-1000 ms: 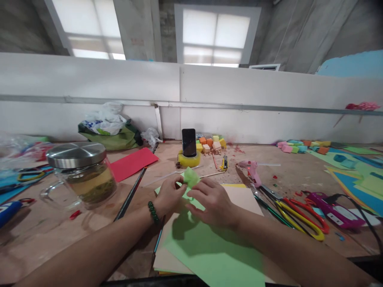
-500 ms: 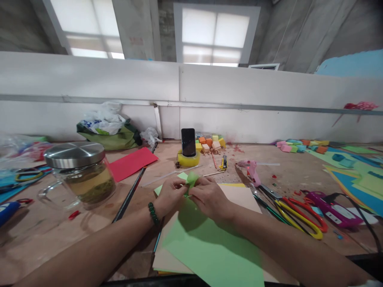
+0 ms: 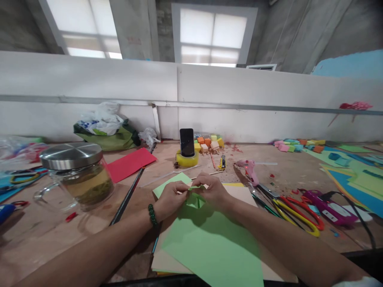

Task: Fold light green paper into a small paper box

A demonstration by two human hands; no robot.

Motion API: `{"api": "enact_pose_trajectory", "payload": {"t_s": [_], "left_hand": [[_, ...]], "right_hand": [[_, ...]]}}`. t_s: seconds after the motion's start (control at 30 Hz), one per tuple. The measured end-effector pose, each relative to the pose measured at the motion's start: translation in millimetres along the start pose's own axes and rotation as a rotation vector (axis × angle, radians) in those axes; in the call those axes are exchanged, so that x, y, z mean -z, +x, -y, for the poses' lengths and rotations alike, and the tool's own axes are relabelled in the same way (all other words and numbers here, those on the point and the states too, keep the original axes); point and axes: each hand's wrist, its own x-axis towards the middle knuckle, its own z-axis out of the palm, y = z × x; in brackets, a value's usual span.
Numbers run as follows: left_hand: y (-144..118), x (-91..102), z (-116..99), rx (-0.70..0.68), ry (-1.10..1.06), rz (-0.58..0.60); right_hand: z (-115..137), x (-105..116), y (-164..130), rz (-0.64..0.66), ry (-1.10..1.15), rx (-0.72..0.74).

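I have my left hand (image 3: 170, 196) and right hand (image 3: 212, 190) pinched together on a small green paper fold (image 3: 196, 199) above the green sheet (image 3: 215, 247), mid-bench. Left stands a lidded glass mug (image 3: 76, 175); behind, a phone (image 3: 187, 142); right, scissors (image 3: 296, 211). Both wrists rest low, fingers curled inward.
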Motion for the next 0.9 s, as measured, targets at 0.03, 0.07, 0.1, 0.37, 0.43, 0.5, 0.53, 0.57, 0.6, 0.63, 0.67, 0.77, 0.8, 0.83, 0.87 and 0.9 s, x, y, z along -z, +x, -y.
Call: {"api": "enact_pose_trajectory", "payload": {"t_s": [0.03,0.07,0.1,0.37,0.43,0.5,0.53,0.57,0.6,0.63,0.67,0.77,0.8,0.83,0.87,0.9], "left_hand": [[-0.1,-0.2,-0.1,0.017,0.003,0.005],[-0.1,-0.3,0.0,0.032,0.005,0.007],[0.2,-0.1,0.2,0.044,0.006,0.006],[8.8,8.6,7.9,0.08,-0.024,-0.088],[9.1,8.2,8.9,0.08,-0.039,-0.089],[8.2,6.3,9.0,0.077,-0.051,-0.078],[7.5,5.2,9.0,0.076,-0.054,-0.071],[6.9,4.3,9.1,0.074,-0.055,-0.065],[6.3,3.5,9.2,0.073,-0.054,-0.06],[5.8,2.9,9.4,0.073,-0.053,-0.054],[5.4,2.4,9.5,0.073,-0.051,-0.048],[4.8,1.4,10.1,0.066,-0.049,-0.025],[4.8,1.1,10.3,0.063,-0.05,-0.019],[4.9,0.9,10.6,0.061,-0.051,-0.016],[5.2,0.9,11.2,0.061,-0.053,-0.016],[5.5,1.1,12.0,0.062,-0.055,-0.02]], "right_hand": [[-0.7,-0.3,-0.1,0.015,0.008,0.026],[-0.4,0.1,0.0,0.03,0.008,0.045],[0.9,1.2,0.3,0.03,-0.005,0.059],[24.9,10.9,-1.4,-0.016,-0.449,0.525],[26.0,6.1,-3.9,0.065,-0.555,0.533],[23.8,0.6,-5.5,0.084,-0.609,0.494],[22.0,-1.6,-5.9,0.084,-0.614,0.475],[20.0,-3.1,-6.0,0.086,-0.609,0.46],[18.2,-3.9,-6.0,0.09,-0.598,0.449],[16.5,-4.1,-5.8,0.1,-0.585,0.437],[15.1,-3.9,-5.7,0.115,-0.57,0.423],[12.3,-2.6,-5.4,0.189,-0.53,0.366],[11.8,-2.3,-5.3,0.215,-0.524,0.344],[11.4,-2.2,-5.3,0.235,-0.524,0.326],[11.2,-2.0,-5.1,0.247,-0.523,0.318],[11.3,-1.7,-4.9,0.25,-0.52,0.318]]}}
